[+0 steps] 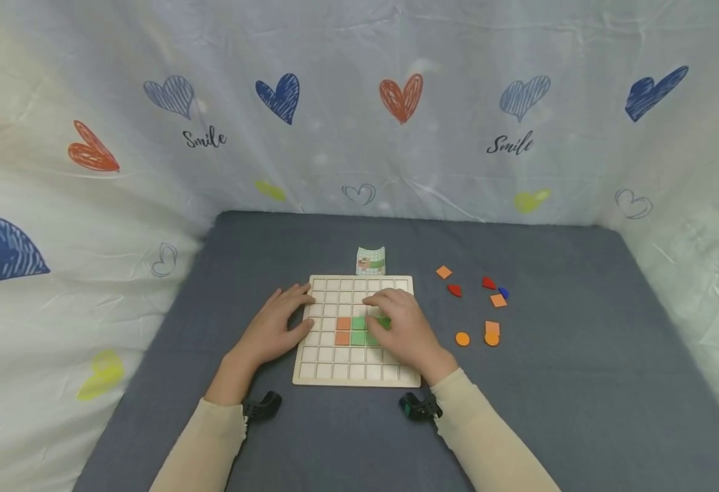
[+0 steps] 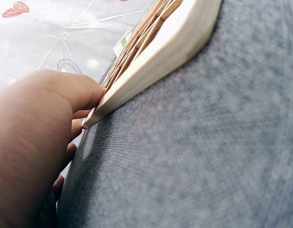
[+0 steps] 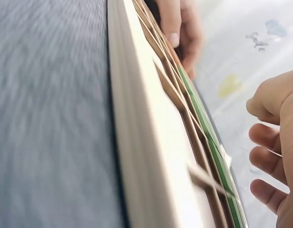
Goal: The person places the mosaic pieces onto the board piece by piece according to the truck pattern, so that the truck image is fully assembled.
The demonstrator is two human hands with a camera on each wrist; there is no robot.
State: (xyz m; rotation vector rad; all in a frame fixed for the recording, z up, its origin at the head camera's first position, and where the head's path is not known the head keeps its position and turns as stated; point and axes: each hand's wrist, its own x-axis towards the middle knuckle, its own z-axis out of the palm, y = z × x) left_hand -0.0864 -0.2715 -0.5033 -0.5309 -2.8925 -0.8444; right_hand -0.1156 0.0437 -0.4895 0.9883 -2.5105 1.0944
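A wooden grid board (image 1: pixel 324 371) lies on the grey cloth, with two orange-red squares (image 1: pixel 342 338) in its middle and several green squares (image 1: pixel 357 338) directly to their right. At the board's left edge rests my left hand (image 1: pixel 270 329), fingers loosely extended; the left wrist view shows the thumb (image 2: pixel 89 92) touching the wooden rim (image 2: pixel 151 78). My right hand (image 1: pixel 407 333) is over the right half of the board and partly hides the green squares. Its fingers (image 3: pixel 266 161) are relaxed and apart from the board in the right wrist view, with nothing visible between them.
Behind the board stands a small patterned card (image 1: pixel 370 262). To the right lie loose flat pieces: orange diamonds (image 1: pixel 443 272), orange circles (image 1: pixel 463 339), an orange square (image 1: pixel 492 327), red pieces (image 1: pixel 454 290) and a blue piece (image 1: pixel 504 293). A white curtain (image 1: pixel 335 41) with hearts surrounds the table.
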